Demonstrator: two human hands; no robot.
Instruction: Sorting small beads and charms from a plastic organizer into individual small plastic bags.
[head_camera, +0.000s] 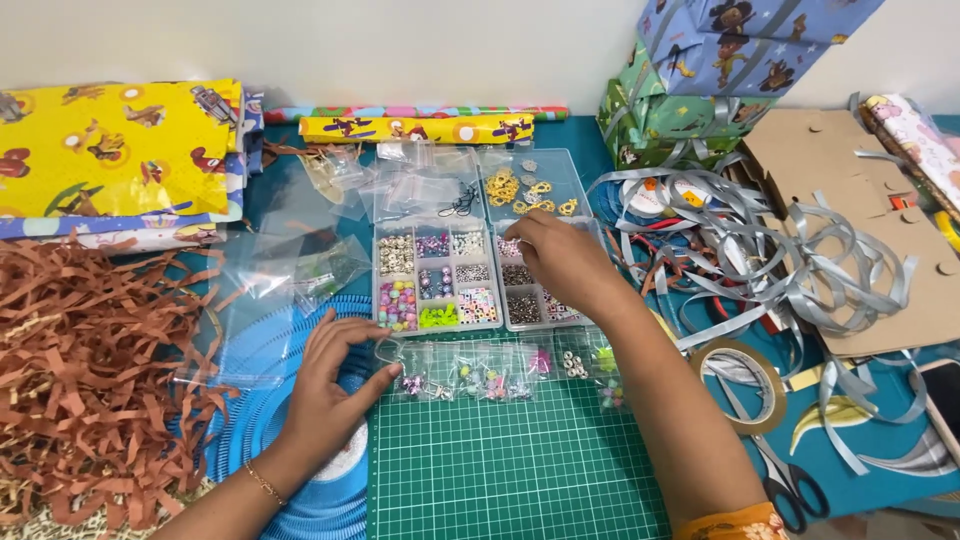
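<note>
My right hand reaches into a clear compartment box of beads, its fingertips pinched over a cell at the upper left; whether a bead is between them is hidden. A second bead box with white, purple, pink and green beads lies just left of it. My left hand rests on a blue ribbed mat, fingers touching the end of a small clear bag. A row of small clear bags with beads lies along the top of the green cutting mat.
Brown paper shred fills the left. Empty clear bags and a tray of gold charms lie behind the boxes. Grey ribbon, a tape roll, scissors, cardboard, wrapped gifts and wrapping paper surround.
</note>
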